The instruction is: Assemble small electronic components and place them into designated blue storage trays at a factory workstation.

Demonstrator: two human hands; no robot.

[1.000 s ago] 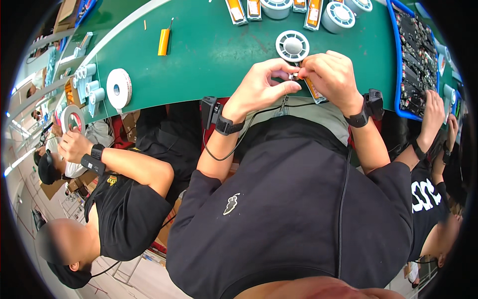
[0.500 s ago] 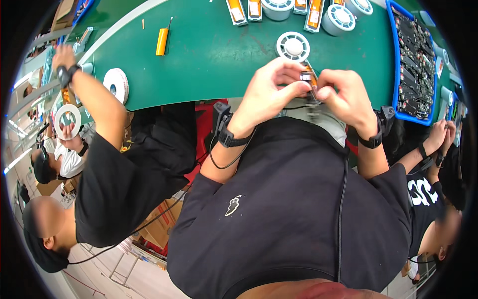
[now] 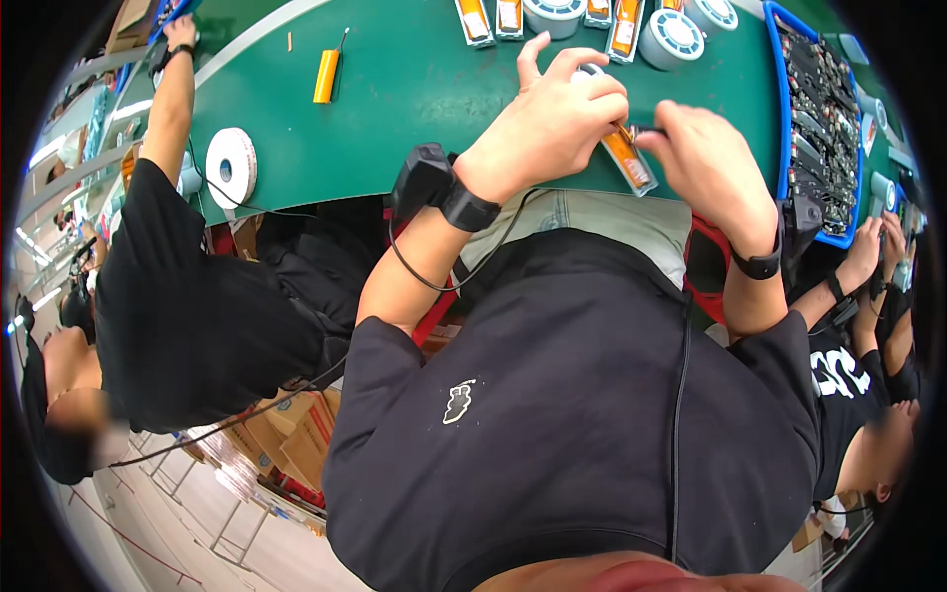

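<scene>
Over the front of the green table I hold an orange battery pack in a silvery tray (image 3: pixel 629 166), tilted, its far end by my fingertips. My left hand (image 3: pixel 562 113) pinches at that far end, where thin wires show, its other fingers raised. Closed around a small dark part (image 3: pixel 646 130), my right hand (image 3: pixel 712 168) is just to the right of it; the part's kind is unclear. Behind my left fingers, a round grey-white vented unit (image 3: pixel 589 71) is mostly hidden.
Several battery trays (image 3: pixel 624 30) and round vented units (image 3: pixel 673 39) line the far side. A blue bin (image 3: pixel 784 148) of dark circuit boards stands right. Leftward lie a loose orange battery (image 3: pixel 326 77) and a white tape roll (image 3: pixel 231 170). Co-workers sit at both sides.
The battery tray now shows below my fingers, nearer me. My left hand has moved up over the round unit, and my right hand has shifted slightly right. The left co-worker's arm reaches farther away.
</scene>
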